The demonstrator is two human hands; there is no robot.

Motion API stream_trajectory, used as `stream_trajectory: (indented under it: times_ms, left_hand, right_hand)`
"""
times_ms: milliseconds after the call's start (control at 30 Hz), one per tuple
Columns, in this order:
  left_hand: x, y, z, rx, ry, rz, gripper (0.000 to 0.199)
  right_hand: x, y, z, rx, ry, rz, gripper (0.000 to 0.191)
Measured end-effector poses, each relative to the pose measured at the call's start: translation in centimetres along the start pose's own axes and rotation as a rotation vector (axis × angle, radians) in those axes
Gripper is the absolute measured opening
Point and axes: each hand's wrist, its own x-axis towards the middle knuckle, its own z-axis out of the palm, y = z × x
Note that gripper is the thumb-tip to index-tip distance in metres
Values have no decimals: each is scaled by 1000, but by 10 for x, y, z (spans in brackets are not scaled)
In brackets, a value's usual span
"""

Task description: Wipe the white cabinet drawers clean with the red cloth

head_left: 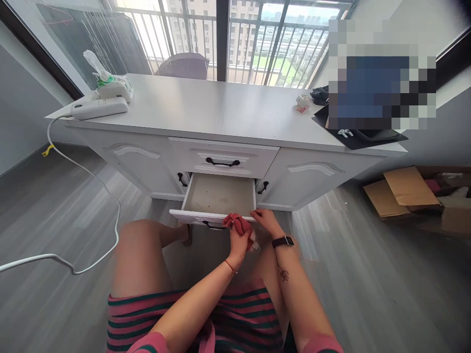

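Observation:
A lower drawer point(198, 216) of the white cabinet is pulled out, and its pale bottom shows a few dark specks. My left hand point(239, 243) is closed around a crumpled red cloth point(235, 222), which touches the top edge of the drawer front near its right end. Just beside it, my right hand point(267, 220) grips the right corner of the drawer front with curled fingers. Part of the black drawer handle point(212, 225) shows left of the cloth. The fingers of my left hand are partly hidden by the cloth.
Above the open drawer is a shut drawer with a black handle point(222, 162). On the white cabinet top point(206, 108) stand a tissue pack point(116, 88), a white power strip point(99, 108) and white earbuds point(345, 133). Its cable point(106, 189) crosses the floor. A cardboard box point(412, 191) lies right.

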Motion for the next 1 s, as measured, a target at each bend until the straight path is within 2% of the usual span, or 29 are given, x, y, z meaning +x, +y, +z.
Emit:
stream_trajectory:
  times_ms: [100, 200, 367, 433, 533, 667, 800, 867, 1000]
  left_hand:
    - [13, 2, -28, -48, 72, 3, 31]
    - [35, 9, -67, -61, 171, 7, 30]
    - [69, 41, -135, -13, 289, 32, 28]
    - [75, 62, -157, 22, 254, -27, 25]
    - [79, 95, -180, 8, 24, -100, 26]
    - [91, 127, -195, -61, -233, -214, 31]
    - [115, 126, -195, -16, -466, -410, 26]
    - [124, 118, -187, -18, -489, -458, 23]
    - [131, 108, -160, -95, -437, -453, 21]
  right_hand:
    - [-2, 0, 0, 34, 0, -30, 39]
    - [-6, -3, 0, 44, -14, -85, 38]
    - [-12, -21, 2, -134, 59, -215, 29]
    - [-12, -27, 4, -217, 116, -239, 23]
    - [-9, -30, 5, -302, 204, -250, 18]
    - [2, -28, 6, -351, 308, -220, 19]
    - [20, -31, 6, -375, 380, -126, 20]
    - [31, -34, 6, -373, 403, -66, 20]
    - [57, -40, 6, -314, 375, 121, 29]
